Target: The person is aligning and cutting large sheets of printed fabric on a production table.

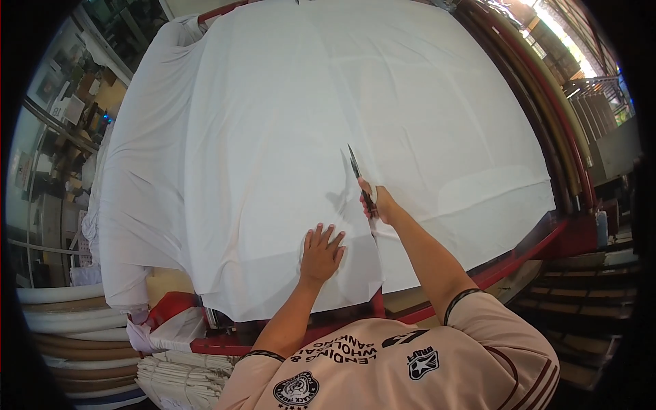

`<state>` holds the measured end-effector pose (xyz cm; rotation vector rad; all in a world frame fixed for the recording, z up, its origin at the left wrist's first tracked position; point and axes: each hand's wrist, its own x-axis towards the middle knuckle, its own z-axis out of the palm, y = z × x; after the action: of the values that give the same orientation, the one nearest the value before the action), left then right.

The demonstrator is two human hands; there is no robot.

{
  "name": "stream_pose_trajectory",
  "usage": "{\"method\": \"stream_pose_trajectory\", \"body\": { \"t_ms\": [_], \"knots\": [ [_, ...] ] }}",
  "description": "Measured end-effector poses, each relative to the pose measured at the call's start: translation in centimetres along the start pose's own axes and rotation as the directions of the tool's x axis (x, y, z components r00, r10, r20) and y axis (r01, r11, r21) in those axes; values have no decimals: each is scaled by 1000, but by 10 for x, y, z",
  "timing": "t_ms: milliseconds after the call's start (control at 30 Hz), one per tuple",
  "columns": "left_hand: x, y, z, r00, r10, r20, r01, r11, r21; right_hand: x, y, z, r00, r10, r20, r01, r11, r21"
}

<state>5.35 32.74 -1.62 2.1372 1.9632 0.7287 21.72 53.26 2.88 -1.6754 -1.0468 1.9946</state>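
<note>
White fabric (273,157) covers the wide table in front of me. My right hand (377,203) is closed around the handles of dark scissors (354,164), whose blades point away from me over the cloth. From the hand back to the near edge runs a cut, and the two sides of the fabric lie slightly apart there. Left of this cut, my left hand (322,251) lies flat on the fabric with its fingers spread. The lower handle of the scissors is partly hidden by my fingers.
The table has a red frame (492,272) along its near edge. Long rolls (540,102) line the right side. Bunched white fabric (147,184) hangs over the left side. Below left are stacked rolls (75,321) and a bundle of folded cloth or paper (181,376).
</note>
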Motion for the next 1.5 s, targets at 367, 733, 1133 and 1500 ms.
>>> {"method": "stream_pose_trajectory", "body": {
  "t_ms": [367, 733, 1133, 1500],
  "knots": [
    [1, -1, 1, 1000, 5, -23, -5, 1000, 4, 41, -33, 9, 1000, 2, -2, -2, 999, 48],
    [3, -1, -1, 1000, -21, -4, 21, 999, -28, 84, -65, 17, 996, -86, -7, 87, 995, 49],
    [6, -2, -1, 999, -35, 18, 35, 999, -18, 119, -109, 30, 992, -119, -41, 114, 989, -99],
    [7, -5, 3, 999, -43, 12, 43, 999, -19, 163, -139, 40, 976, -213, -40, 209, 974, -91]
  ]
}}
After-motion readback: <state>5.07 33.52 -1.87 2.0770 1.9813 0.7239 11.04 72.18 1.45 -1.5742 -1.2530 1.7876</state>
